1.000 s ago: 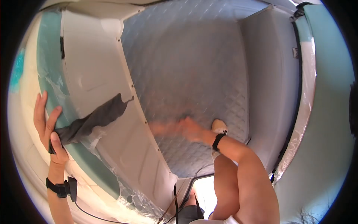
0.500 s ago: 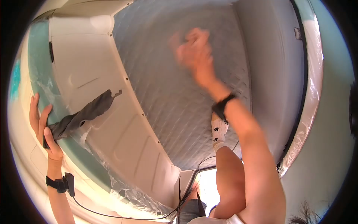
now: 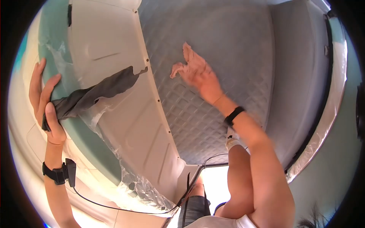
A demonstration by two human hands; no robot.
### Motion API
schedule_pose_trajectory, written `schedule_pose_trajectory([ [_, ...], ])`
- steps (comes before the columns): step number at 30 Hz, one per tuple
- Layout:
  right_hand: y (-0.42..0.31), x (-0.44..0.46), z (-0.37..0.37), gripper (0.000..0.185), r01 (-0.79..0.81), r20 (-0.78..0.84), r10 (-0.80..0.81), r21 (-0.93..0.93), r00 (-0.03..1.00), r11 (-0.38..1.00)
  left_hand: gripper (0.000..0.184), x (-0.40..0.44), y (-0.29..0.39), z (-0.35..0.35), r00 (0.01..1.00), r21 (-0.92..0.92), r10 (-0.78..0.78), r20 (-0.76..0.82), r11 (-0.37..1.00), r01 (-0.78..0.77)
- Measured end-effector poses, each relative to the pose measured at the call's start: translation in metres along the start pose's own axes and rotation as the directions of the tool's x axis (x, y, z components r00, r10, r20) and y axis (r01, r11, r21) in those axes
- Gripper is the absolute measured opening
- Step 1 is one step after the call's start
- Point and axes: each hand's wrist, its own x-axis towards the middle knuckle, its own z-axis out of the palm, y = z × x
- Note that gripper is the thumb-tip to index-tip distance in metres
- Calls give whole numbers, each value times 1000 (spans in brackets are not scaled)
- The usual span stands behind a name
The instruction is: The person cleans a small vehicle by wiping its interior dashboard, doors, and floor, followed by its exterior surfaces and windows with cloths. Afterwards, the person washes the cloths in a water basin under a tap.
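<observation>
A pink cloth (image 3: 188, 64) is bunched in my right hand (image 3: 205, 81), whose fingers are closed over it. This hand is over the grey quilted floor mat (image 3: 182, 110); whether the cloth touches the mat I cannot tell. On the left, my left hand (image 3: 49, 102) rests on the green ledge (image 3: 87, 148). A dark grey cloth (image 3: 102, 91) is caught between its thumb and fingers, and the loose end hangs over the beige panel (image 3: 102, 38).
Torn clear plastic film (image 3: 140, 190) clings along the ledge. A grey padded side (image 3: 292, 68) rises on the right. My foot in a patterned sock (image 3: 232, 138) stands on the mat. A black cable (image 3: 125, 209) runs from my left wrist device (image 3: 62, 173).
My right hand, blurred before, is lower in the view, and the pink cloth now shows clearly. The view has shifted; my left hand still holds the dark cloth.
</observation>
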Motion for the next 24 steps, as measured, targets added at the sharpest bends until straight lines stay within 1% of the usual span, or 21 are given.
schedule_pose_trajectory([
  [1,-25,-3,5,26,-2,51,3,-21,999,1000,52,0,0,2,1000,-31,5,-20,1000,-6],
  [2,-39,-8,10,26,8,49,-6,-28,999,1000,52,1,0,3,999,-61,11,-35,998,-13],
  [4,-59,-6,15,32,177,-49,-172,128,984,976,52,-3,-2,0,999,-35,1,-35,999,-2],
  [5,-55,-9,18,32,174,-52,-168,138,984,975,52,-4,-2,0,1000,-32,13,-24,999,-13],
  [7,-14,-3,5,27,267,-9,-267,25,964,963,52,-2,-4,3,999,-30,32,-23,999,-33],
  [9,23,1,-9,28,235,-5,-235,28,972,972,51,-4,-6,2,998,-10,59,-19,998,-59],
  [10,29,-1,-10,28,216,-3,-216,28,976,976,51,-5,-4,2,998,-17,56,-4,998,-56],
  [11,19,-7,-8,28,210,4,-210,39,978,977,51,-4,-2,3,999,-26,36,-4,999,-36],
  [13,-4,-10,0,26,66,-33,-64,53,997,996,50,1,-1,2,999,-27,22,-31,999,-23],
  [15,-42,-28,24,24,157,-18,-156,131,988,979,48,2,0,3,999,-67,14,-52,998,-18],
  [16,-63,-30,16,23,281,80,-291,119,953,952,48,2,1,2,998,-55,17,-64,998,-20],
  [17,-72,-22,11,22,404,170,-418,114,892,908,48,3,2,-1,999,-23,17,-41,1000,-18],
  [18,-68,-9,11,22,410,150,-422,105,894,906,47,4,4,-3,1000,8,19,-10,1000,-19],
  [19,-62,11,-1,22,372,215,-412,204,885,906,47,4,6,-3,1000,-12,14,-15,1000,-14],
  [21,-32,59,-34,21,129,317,-248,352,915,927,47,7,3,-2,999,-8,30,-31,1000,-30],
  [22,-12,85,-43,18,-3,-14,10,436,1000,900,47,2,3,-1,999,-19,23,-29,1000,-24],
  [23,10,115,-88,21,-266,178,209,419,962,868,48,2,2,3,997,-60,36,-65,997,-40],
  [24,43,143,-65,27,-436,37,553,659,833,613,48,0,0,5,999,-64,34,-38,997,-37],
])
